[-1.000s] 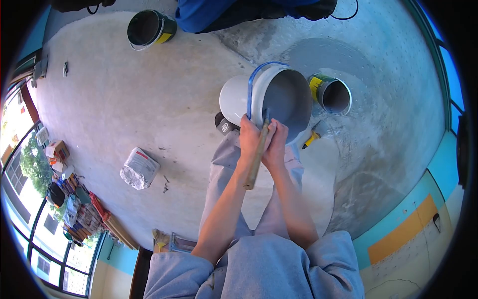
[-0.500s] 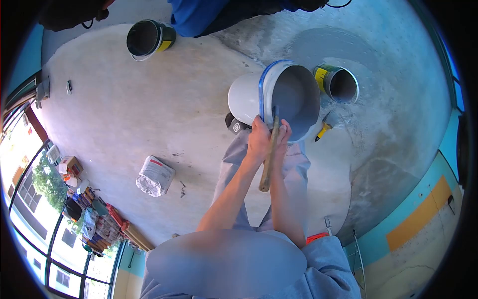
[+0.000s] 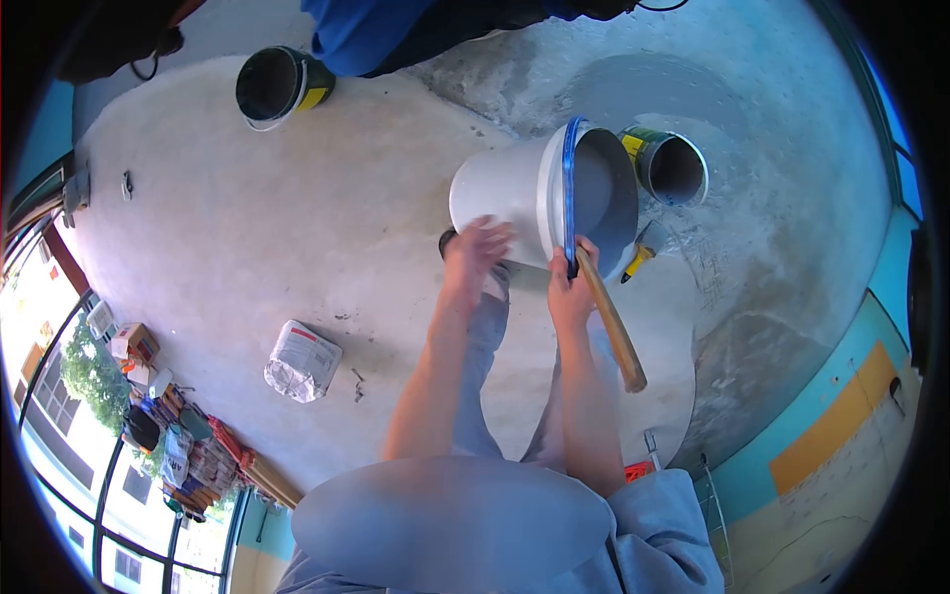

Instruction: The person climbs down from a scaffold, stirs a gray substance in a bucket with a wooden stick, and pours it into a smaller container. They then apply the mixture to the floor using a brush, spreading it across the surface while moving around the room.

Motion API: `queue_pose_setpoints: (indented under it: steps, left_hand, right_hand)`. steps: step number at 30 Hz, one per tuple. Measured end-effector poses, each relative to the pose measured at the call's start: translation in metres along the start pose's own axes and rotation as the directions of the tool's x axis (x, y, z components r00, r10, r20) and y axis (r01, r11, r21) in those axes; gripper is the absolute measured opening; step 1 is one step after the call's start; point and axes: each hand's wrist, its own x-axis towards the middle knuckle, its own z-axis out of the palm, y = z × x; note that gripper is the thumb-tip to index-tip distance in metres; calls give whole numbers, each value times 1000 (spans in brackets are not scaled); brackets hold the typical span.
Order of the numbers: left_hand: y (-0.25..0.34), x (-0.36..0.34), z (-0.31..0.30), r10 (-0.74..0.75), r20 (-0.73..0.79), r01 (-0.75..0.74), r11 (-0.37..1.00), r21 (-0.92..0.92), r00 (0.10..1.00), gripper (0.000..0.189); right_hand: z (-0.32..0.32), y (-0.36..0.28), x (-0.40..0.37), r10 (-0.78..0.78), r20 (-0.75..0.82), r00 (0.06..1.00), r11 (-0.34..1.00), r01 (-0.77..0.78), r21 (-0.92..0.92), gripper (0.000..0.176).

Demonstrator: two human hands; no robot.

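Note:
A large white bucket (image 3: 500, 193) with a blue band at its rim is tipped on its side, its mouth facing right. Grey residue coats the inside. My right hand (image 3: 571, 284) is closed around the lower rim, pinning a wooden handle (image 3: 614, 327) against it; the handle slants down to the right and its other end is hidden. Blurred by motion, my left hand (image 3: 478, 252) has its fingers spread at the lower side of the bucket, near the base. Just right of the mouth lie a brush with a yellow handle (image 3: 639, 259) and a smaller dark green bucket (image 3: 673, 168).
Another dark green bucket (image 3: 272, 87) stands at upper left, near a person in blue clothing (image 3: 371, 35). A white bag (image 3: 304, 361) sits on the floor at left. Wet grey coating (image 3: 653, 89) covers the upper right floor. Boxes and tools (image 3: 188, 436) are piled by the windows.
My left hand has let go of the rim area and moved left to the bucket's side. The bucket has tipped further right. The wooden handle has swung with its lower end to the right.

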Motion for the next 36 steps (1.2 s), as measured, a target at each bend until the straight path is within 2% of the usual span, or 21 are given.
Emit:
queue_pose_setpoints:
  steps: [1, 2, 4, 7, 10, 11, 14, 15, 18, 21, 24, 29, 32, 33, 36]
  left_hand:
    - [-8, 16, -18, 94, -220, -63, 988, 144, 971, 54]
    - [-17, 37, -40, 212, -409, -91, 951, 294, 888, 53]
    - [-53, 90, -118, 298, -426, -67, 876, 477, 854, 54]
    - [-50, 100, -109, 165, -516, 149, 846, 513, 841, 50]
    - [-59, 111, -118, 114, -427, 146, 836, 529, 897, 47]
    - [-65, 111, -122, 147, -397, 85, 855, 511, 906, 47]
    - [-69, 114, -125, 142, -426, 114, 846, 521, 894, 47]
    - [-72, 114, -120, 168, -425, 70, 869, 490, 890, 46]
    - [-76, 110, -114, 177, -425, 72, 858, 509, 888, 46]
    - [-75, 102, -103, 168, -456, 116, 839, 532, 874, 44]
    - [-78, 94, -91, 168, -468, 116, 847, 519, 868, 38]
    - [-92, 61, -68, 134, -469, 129, 863, 488, 873, 35]
    - [-102, 40, -50, 122, -479, 149, 859, 490, 869, 36]
    - [-105, 34, -45, 102, -487, 177, 852, 493, 867, 42]
    - [-114, 16, -33, 97, -489, 155, 880, 450, 867, 41]
  right_hand:
    - [-3, 2, 0, 47, 0, 999, 998, -47, 42, 20]
    - [-5, 9, 1, 4, 13, 1000, 1000, -4, 6, 20]
    - [-15, 22, 0, -42, 35, 999, 999, 43, -30, 21]
    - [-26, 23, 3, 4, 55, 998, 997, -8, 82, 24]
    - [-42, 21, 5, 42, 180, 983, 998, -49, 34, 24]
    - [-47, 21, 3, 14, 222, 975, 1000, -14, 1, 22]
    - [-62, 7, 7, 81, 264, 961, 990, -109, 92, 20]
    - [-69, 8, 11, 84, 280, 956, 985, -122, 122, 22]
    - [-87, 10, 23, 33, 287, 957, 991, -67, 112, 22]
    - [-100, 15, 31, 43, 298, 954, 985, -90, 147, 21]
    - [-118, 7, 39, 13, 348, 937, 997, -40, 72, 21]
    - [-149, -6, 36, 75, 373, 925, 991, -110, 73, 20]
    - [-172, -8, 37, 85, 347, 934, 988, -124, 91, 20]
    - [-178, -9, 38, 78, 331, 940, 987, -119, 104, 20]
    - [-205, -10, 41, 140, 395, 908, 978, -188, 86, 20]
